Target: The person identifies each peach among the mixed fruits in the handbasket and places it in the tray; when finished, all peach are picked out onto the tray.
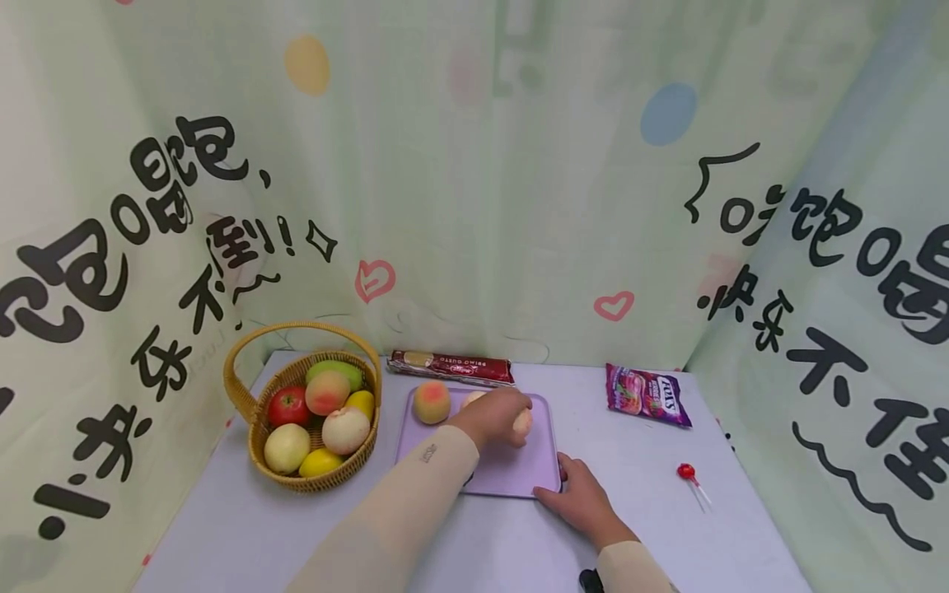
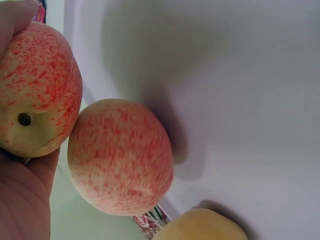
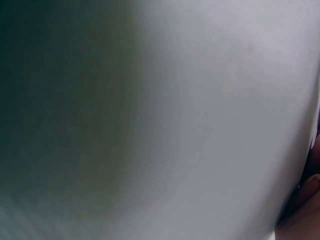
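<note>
My left hand reaches over the lilac tray and grips a red-speckled peach. Right beside that peach is a second speckled peach, which my hand partly hides in the head view. A yellow-orange peach with a red blush sits at the tray's back left. At the front right corner of the tray, my right hand holds the rim between thumb and fingers. The right wrist view is mostly a blurred pale surface, with a few fingertips at its right edge.
To the left stands a wicker basket with an arched handle, full of fruit. A red snack packet lies behind the tray. On the right are a purple candy bag and a red lollipop. Printed curtains surround the table.
</note>
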Action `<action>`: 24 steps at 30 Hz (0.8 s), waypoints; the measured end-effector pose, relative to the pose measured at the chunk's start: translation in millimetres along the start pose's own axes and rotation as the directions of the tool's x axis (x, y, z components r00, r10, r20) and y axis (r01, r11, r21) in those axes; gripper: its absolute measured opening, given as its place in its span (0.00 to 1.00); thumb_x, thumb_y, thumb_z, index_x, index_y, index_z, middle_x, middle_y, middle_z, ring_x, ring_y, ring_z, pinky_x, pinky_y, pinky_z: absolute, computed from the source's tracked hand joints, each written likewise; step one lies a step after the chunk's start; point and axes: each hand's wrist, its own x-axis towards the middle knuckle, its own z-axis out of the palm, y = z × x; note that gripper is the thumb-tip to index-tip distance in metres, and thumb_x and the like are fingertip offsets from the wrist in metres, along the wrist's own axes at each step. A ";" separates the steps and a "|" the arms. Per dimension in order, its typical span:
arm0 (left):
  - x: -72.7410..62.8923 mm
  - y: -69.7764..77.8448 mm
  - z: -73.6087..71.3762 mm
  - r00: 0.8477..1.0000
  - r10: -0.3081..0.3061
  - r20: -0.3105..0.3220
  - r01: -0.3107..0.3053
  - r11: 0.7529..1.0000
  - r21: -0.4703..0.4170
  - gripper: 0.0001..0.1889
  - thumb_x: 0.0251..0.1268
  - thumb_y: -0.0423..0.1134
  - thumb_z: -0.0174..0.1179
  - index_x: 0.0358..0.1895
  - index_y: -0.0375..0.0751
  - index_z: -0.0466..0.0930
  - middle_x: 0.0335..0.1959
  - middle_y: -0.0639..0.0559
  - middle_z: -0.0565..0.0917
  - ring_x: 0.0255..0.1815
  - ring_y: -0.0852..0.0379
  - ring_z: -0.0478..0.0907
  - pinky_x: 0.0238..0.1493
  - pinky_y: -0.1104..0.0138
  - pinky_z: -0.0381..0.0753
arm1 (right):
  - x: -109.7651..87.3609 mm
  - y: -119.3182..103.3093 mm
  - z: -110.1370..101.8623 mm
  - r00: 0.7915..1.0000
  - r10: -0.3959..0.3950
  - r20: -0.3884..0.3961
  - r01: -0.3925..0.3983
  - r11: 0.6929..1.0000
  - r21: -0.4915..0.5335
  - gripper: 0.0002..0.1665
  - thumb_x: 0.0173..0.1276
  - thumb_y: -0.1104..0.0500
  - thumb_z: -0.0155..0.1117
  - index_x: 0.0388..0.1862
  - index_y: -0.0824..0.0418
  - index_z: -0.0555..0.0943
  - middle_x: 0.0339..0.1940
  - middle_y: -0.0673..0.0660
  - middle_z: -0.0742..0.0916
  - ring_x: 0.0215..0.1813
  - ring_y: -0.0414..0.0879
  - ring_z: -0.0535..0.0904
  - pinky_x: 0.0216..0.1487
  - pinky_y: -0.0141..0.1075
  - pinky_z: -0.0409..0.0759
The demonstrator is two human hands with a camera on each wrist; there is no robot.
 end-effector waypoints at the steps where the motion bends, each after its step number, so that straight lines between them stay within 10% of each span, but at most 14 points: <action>1: 1.9 0.2 0.9 1.000 0.006 0.001 -0.006 1.000 0.007 0.33 0.51 0.46 0.78 0.64 0.45 0.81 0.55 0.52 0.84 0.53 0.57 0.78 0.62 0.66 0.77 | -0.4 -0.4 -0.4 1.000 0.001 0.001 -0.001 1.000 -0.001 0.52 0.56 0.39 0.79 0.71 0.65 0.72 0.44 0.55 0.80 0.43 0.47 0.73 0.44 0.43 0.75; 24: 13.8 10.2 19.1 0.998 0.021 0.062 -0.031 0.986 0.166 0.26 0.57 0.45 0.73 0.61 0.48 0.83 0.55 0.53 0.85 0.56 0.58 0.80 0.64 0.67 0.77 | -3.5 -0.5 -3.1 1.000 -0.026 -0.010 0.027 0.999 0.021 0.51 0.55 0.41 0.79 0.70 0.67 0.73 0.39 0.54 0.78 0.39 0.46 0.70 0.38 0.39 0.70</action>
